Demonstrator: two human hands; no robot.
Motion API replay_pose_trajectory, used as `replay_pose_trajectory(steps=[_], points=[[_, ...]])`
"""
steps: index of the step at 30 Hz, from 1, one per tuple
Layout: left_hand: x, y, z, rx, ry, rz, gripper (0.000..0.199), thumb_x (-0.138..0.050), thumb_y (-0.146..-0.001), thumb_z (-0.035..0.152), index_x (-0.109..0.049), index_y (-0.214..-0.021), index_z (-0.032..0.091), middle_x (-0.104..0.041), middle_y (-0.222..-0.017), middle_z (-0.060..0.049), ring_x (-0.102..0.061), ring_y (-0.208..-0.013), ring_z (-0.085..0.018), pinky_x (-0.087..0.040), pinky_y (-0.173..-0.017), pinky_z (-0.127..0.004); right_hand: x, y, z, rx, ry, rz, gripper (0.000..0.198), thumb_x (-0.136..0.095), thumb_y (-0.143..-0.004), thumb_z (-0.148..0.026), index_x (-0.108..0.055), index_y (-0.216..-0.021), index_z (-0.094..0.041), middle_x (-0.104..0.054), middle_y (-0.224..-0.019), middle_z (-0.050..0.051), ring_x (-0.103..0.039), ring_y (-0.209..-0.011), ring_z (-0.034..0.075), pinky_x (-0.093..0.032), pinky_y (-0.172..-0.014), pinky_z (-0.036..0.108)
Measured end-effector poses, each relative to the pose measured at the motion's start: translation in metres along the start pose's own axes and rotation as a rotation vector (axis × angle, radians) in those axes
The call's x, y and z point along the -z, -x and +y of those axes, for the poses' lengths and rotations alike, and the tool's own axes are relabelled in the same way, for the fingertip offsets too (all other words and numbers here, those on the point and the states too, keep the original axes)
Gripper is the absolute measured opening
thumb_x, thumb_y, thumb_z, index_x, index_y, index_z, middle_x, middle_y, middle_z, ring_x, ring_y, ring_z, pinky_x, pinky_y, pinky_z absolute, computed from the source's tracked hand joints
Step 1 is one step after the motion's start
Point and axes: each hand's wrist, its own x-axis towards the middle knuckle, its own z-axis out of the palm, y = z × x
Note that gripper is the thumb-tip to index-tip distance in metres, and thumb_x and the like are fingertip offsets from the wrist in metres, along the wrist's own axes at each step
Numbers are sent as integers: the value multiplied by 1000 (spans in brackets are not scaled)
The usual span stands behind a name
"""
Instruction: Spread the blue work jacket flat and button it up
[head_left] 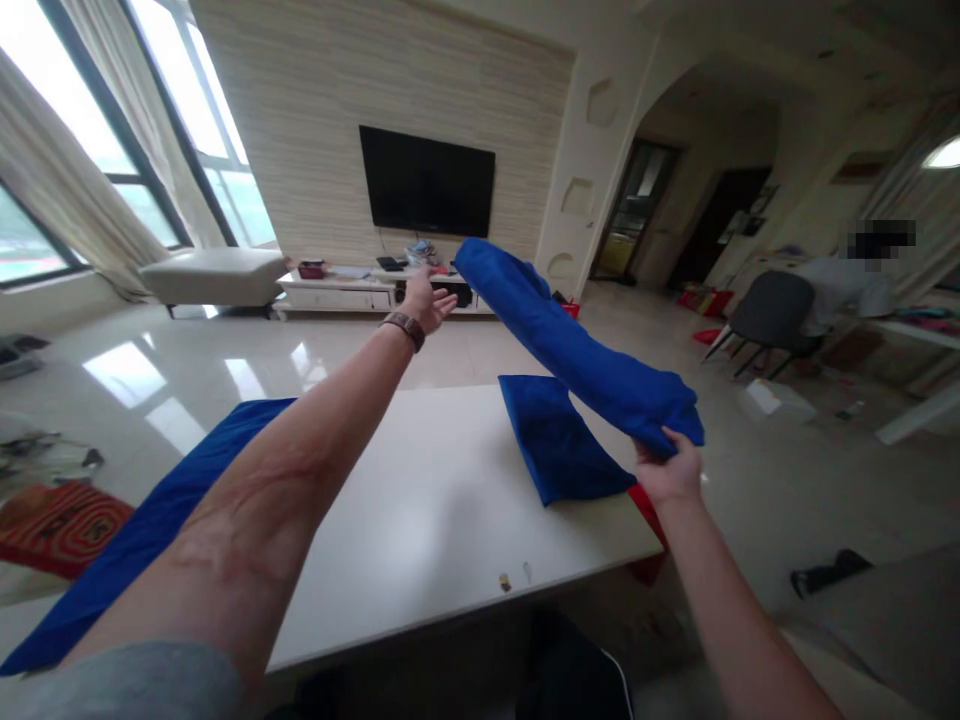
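My right hand [670, 468] grips the near end of a long blue cloth [570, 345] that stretches up and away to the left in mid-air above the white table [442, 510]. My left hand [427, 302] is stretched far forward, fingers apart and empty, just left of the cloth's far end without touching it. A folded blue cloth [559, 440] lies flat on the table's right side, below the held one. Another blue cloth [135, 540] is spread over the table's left edge, partly hidden by my left forearm.
A person sits on a grey chair [772, 310] at the right. A TV [426, 182] hangs on the far wall above a low white cabinet [352, 290]. A white bench [214, 275] stands by the windows. A red mat [56, 525] lies on the floor at left.
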Motion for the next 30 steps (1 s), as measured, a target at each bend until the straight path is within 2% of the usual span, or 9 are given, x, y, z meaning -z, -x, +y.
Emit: replay_pose_trajectory(steps=[4,8,10,13,16,19,22,25,30], points=[[70,56,-81,152,-330,-106,36,-40,-102,43,-48,-127,19,-58,-132,-15,-67,-100,-19,-52,-95,-37,44,-17,122,-239,279,196,30,-56,-76,-12,-57,-105,-18,-69,-94,1,-69,-85,16,-65,-80,33],[212,161,-158,334,-529,-130,48,-47,-96,59,-63,-87,14,-68,-94,-15,-66,-87,-25,-52,-85,-41,89,-8,208,-411,443,245,34,-73,-70,-15,-54,-97,-17,-65,-83,3,-68,-75,21,-66,-70,39],[299,211,-181,307,-655,-97,58,-52,-87,75,-62,-77,18,-65,-82,-7,-63,-82,-22,-53,-85,-37,108,-4,225,-459,514,252,38,-77,-70,-20,-52,-99,-18,-64,-82,3,-68,-70,20,-65,-66,37],[420,272,-190,403,-799,111,74,-49,-75,90,-60,-68,18,-65,-76,-8,-62,-78,-22,-54,-87,-39,134,3,225,-537,594,213,42,-79,-75,-33,-53,-104,-19,-65,-80,3,-70,-67,21,-63,-63,36],[500,312,-175,442,-914,288,80,-53,-63,95,-65,-72,17,-70,-79,-13,-67,-82,-29,-56,-86,-43,162,16,209,-654,681,135,42,-71,-81,-50,-55,-105,-20,-67,-82,6,-72,-70,24,-62,-64,36],[536,327,-153,404,-978,408,77,-53,-70,84,-73,-96,14,-74,-108,-17,-71,-99,-34,-54,-96,-47,196,37,189,-717,883,-16,41,-65,-78,-53,-59,-98,-18,-69,-84,8,-71,-75,23,-60,-69,34],[545,317,-146,302,-1243,450,62,-49,-81,64,-75,-107,14,-71,-123,-17,-66,-115,-35,-47,-107,-49,227,60,166,-618,1110,-266,50,-70,-64,-59,-66,-95,-19,-72,-93,11,-71,-93,29,-59,-77,35],[541,292,-163,227,-1666,444,56,-50,-84,44,-67,-131,18,-55,-149,-13,-48,-140,-35,-35,-116,-56,246,77,143,-439,1359,-472,54,-65,-60,-68,-70,-84,-20,-74,-100,12,-69,-104,33,-57,-86,37],[519,259,-206,438,-1964,388,70,-56,-85,37,-48,-153,25,-40,-160,-16,-37,-146,-37,-28,-115,-63,253,89,117,-183,1601,-541,58,-58,-62,-71,-75,-83,-20,-75,-98,13,-69,-103,35,-52,-96,39]])
